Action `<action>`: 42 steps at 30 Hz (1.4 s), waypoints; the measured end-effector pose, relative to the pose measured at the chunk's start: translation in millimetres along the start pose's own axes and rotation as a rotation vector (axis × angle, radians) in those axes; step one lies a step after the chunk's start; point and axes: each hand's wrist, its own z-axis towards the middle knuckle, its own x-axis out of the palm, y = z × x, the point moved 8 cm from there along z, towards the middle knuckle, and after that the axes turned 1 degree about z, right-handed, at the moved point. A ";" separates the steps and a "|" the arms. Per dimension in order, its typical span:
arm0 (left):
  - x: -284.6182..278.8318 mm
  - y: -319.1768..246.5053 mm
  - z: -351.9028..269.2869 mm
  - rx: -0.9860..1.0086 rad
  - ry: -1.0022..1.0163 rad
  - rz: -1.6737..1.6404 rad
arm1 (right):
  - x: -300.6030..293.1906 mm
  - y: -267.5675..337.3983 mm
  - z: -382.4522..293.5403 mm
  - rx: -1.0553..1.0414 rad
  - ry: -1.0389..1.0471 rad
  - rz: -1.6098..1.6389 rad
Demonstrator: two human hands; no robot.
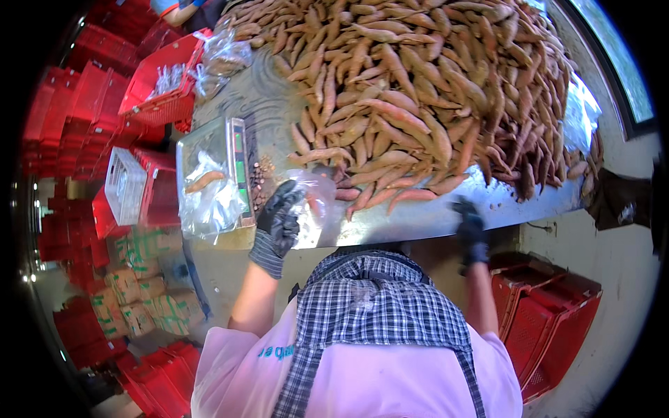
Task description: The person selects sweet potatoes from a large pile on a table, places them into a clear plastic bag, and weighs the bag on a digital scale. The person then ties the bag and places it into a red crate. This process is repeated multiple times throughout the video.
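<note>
My left hand (279, 219), in a dark glove with a grey knitted cuff, grips a clear plastic bag (320, 189) at the front edge of the metal table (334, 232). Something reddish shows through the film, likely a sweet potato. Over the same edge, farther right, is my right hand (471, 230), also gloved in black. Motion blurs its fingers, and nothing is plainly visible in them. Beyond both hands rises a large heap of sweet potatoes (397, 120). Left of my left hand, a digital scale (239, 172) bears clear plastic bags (209, 209) and one sweet potato (205, 181).
A red crate (164, 107) with plastic bags stands at the table's left side, near filled bags (226, 55). Red crates are stacked at left (86, 120) and below right (543, 324). Cardboard boxes (141, 298) lie lower left. Another person's arm (180, 13) shows at top left.
</note>
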 end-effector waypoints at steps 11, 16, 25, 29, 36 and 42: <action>-81.2 -53.6 -22.1 0.155 -0.144 0.303 | 119.5 162.0 163.0 0.290 0.164 -0.115; -80.2 -69.5 -10.7 0.261 -0.015 0.495 | 128.7 154.4 171.7 0.317 -0.094 -0.019; -65.5 -64.2 21.9 0.155 0.171 0.265 | 134.2 174.5 165.8 0.306 0.035 -0.139; -52.1 -55.8 18.9 0.070 0.165 0.158 | 151.8 172.2 185.4 0.326 0.176 -0.247; -47.3 -69.4 1.8 0.074 0.319 -0.042 | 107.8 143.6 140.8 0.667 0.313 0.860; -52.7 -57.5 7.9 0.071 0.228 -0.132 | 105.7 159.8 70.3 0.765 0.513 1.572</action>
